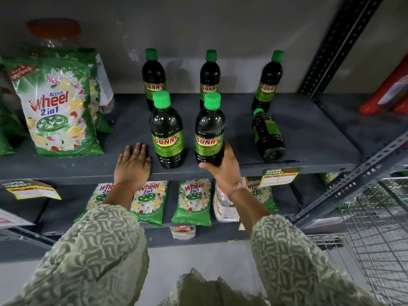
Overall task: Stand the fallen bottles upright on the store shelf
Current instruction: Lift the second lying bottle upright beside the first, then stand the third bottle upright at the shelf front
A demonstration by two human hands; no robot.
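Right hand wraps front bottle, fingers hidden behind, upright near shelf edge. Left hand flat, fingers together. 1 bottle lies fallen at right.

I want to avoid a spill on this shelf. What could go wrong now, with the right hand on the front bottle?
1. The held bottle stands near the shelf's front edge; if the right hand lets go carelessly, it may tip off.
2. The neighbouring upright bottle stands close by and could be knocked.
3. The fallen bottle lies on its side and might roll when reached for.
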